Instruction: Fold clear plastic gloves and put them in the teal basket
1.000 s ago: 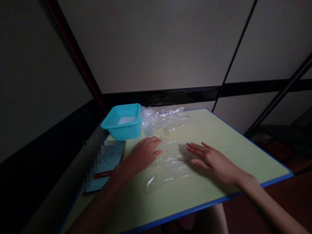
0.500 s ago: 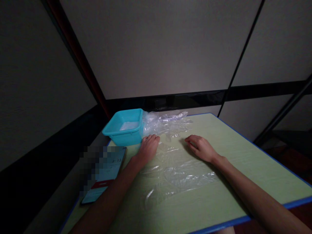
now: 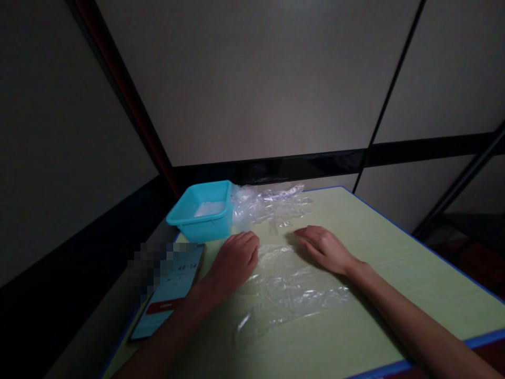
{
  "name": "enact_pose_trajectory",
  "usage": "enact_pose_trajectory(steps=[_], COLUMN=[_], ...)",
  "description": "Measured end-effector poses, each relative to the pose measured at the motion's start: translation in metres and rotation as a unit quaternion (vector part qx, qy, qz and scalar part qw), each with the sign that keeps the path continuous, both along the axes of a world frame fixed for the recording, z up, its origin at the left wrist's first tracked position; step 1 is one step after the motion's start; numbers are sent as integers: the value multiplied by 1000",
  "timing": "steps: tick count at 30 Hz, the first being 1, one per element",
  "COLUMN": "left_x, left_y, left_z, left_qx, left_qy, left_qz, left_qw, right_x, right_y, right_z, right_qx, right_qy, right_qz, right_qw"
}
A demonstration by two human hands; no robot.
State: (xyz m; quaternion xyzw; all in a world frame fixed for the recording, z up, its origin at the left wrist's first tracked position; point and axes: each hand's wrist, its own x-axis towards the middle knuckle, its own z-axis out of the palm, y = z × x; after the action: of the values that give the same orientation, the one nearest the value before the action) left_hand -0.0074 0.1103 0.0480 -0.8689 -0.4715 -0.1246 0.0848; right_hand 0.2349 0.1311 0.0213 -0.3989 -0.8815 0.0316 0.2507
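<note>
Clear plastic film [image 3: 294,289] lies spread out on the surface, between the person's two forearms, crinkled and catching light in thin streaks. Behind everything rises the pale wall [image 3: 256,84], panelled, with a glossy dark band running across it just past the far end of the surface [image 3: 418,284]. That pale green top has blue edging [image 3: 485,338], which I can follow along the far end, down the right side and round to the near right. The widest open room is out to the right, between the right forearm and the edging; on the left, things stand close to the edge.

In the far left corner stands a turquoise basin [image 3: 207,230] with something white in it. A heap of clear plastic [image 3: 272,202] sits right beside it. Nearer, a device [image 3: 173,284] lies with its screen lit, the left forearm passing over its lower corner.

The left hand [image 3: 235,259] is back-up at the film's left side, fingers curled under. The right hand [image 3: 325,250] comes in from the right, back up, fingers together and bent, thumb below them. Whether either grip has pinched the film, I cannot tell.
</note>
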Motion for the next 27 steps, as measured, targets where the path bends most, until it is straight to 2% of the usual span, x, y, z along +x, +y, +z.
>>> enact_pose_trajectory(steps=[6, 10, 18, 22, 27], left_x=[1, 1, -1, -1, -1], left_y=[-17, -22, -26, -25, -27], left_z=[-10, -19, -28, -29, -32], left_qx=[-25, -41, -55, -71, -97], left_qy=[-36, -45, -112, -82, -48], left_qz=[-60, -86, -88, -110, -103], left_qw=[997, 994, 988, 988, 989], right_x=[-14, -19, -19, -19, -18], right_y=[-13, -14, -10, -10, -8], right_z=[9, 7, 1, -1, -3], right_qx=[-48, -68, -99, -101, -98], right_qy=[-52, -78, -123, -126, -139], right_qz=[117, 157, 149, 139, 128], right_qw=[991, 982, 976, 977, 977])
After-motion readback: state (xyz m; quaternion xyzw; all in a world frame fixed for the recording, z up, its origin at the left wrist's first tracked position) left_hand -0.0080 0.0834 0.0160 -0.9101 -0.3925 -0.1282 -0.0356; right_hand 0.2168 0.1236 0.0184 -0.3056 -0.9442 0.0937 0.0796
